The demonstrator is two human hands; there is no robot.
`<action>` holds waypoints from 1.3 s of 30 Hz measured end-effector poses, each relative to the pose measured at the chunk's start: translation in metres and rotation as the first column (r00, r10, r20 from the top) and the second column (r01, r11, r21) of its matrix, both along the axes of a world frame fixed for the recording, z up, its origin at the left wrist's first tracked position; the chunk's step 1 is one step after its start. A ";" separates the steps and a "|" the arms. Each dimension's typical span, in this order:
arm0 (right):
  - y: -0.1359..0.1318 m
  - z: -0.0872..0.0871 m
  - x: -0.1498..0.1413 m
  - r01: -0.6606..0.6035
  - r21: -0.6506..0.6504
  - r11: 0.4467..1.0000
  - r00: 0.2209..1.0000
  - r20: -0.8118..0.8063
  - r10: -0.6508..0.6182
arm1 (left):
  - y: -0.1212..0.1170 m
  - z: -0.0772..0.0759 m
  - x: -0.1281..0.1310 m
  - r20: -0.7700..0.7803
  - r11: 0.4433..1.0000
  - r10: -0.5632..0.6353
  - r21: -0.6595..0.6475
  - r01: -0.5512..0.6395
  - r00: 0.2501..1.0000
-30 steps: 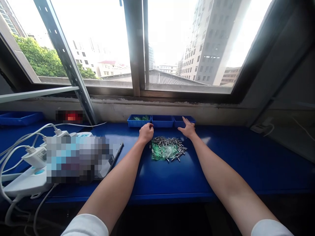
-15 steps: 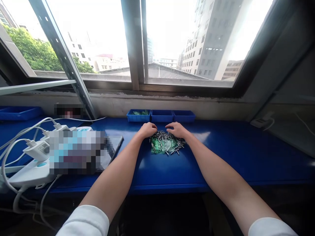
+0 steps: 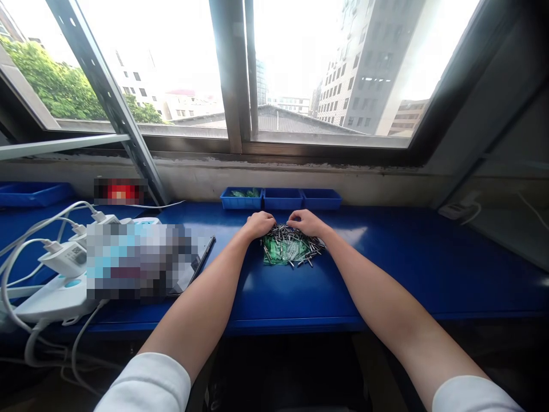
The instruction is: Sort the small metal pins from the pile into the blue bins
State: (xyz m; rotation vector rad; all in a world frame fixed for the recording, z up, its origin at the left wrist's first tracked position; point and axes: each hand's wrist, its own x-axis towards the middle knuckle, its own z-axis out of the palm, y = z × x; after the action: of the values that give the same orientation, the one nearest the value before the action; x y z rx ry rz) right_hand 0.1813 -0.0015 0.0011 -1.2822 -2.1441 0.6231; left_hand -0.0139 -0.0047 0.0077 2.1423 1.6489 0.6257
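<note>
On the blue worktop [image 3: 291,297] lies a loose pile of short, thin metal rods [image 3: 293,234]. Green-printed clear plastic bags [image 3: 281,252] show beneath and among the rods. My left hand [image 3: 259,224] is at the pile's far left edge, fingers curled and closed; whatever is in them is too small to make out. Across a small gap, my right hand [image 3: 307,222] bends over the far right edge with thumb and fingertips pinched together. I cannot tell whether a rod sits in that pinch.
Behind the pile, three blue bins stand against the wall; the left bin [image 3: 241,204] holds green bags. To the left are a white power strip [image 3: 55,303] with plugs and cables, and a blurred-out object. A metal shelf post [image 3: 128,129] rises near the window.
My right hand's thumb and fingers have come together, and its fingertips have dipped slightly toward the pile. The left hand stays nearly in place. The view has shifted slightly.
</note>
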 end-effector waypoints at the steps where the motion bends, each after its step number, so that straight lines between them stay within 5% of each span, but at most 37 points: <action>1: 0.001 0.000 0.002 0.014 -0.005 1.000 1.000 -0.018 -0.014 | 0.000 0.000 0.000 0.013 1.000 -0.003 0.013 0.003 1.000; 11: -0.003 0.005 -0.001 0.123 0.097 0.988 0.984 -0.137 -0.110 | -0.011 0.003 0.007 0.156 0.931 -0.262 0.301 0.207 0.952; 25: -0.010 0.008 -0.005 -0.059 -0.060 0.996 0.858 -0.513 0.020 | -0.004 -0.003 0.010 0.063 0.956 -0.093 0.285 0.071 0.994; 29: -0.007 0.010 0.004 0.151 0.030 0.988 0.881 -0.458 -0.121 | -0.001 -0.003 0.008 0.118 0.943 -0.029 0.332 -0.012 0.993; 33: 0.004 0.005 0.022 0.432 0.273 0.860 0.894 -0.253 -0.369 | 0.007 -0.006 0.000 0.156 0.933 0.067 0.339 -0.117 0.985; 39: 0.023 -0.005 0.048 0.581 0.300 0.756 0.810 -0.125 -0.573 | 0.012 -0.009 -0.007 0.135 0.941 0.135 0.294 -0.170 0.982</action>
State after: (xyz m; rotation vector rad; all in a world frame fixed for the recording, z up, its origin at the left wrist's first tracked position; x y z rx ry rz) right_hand 0.2297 0.0220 -0.0035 -1.6163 -1.5941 0.0160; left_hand -0.0207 0.0076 -0.0015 2.1456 1.7630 1.0928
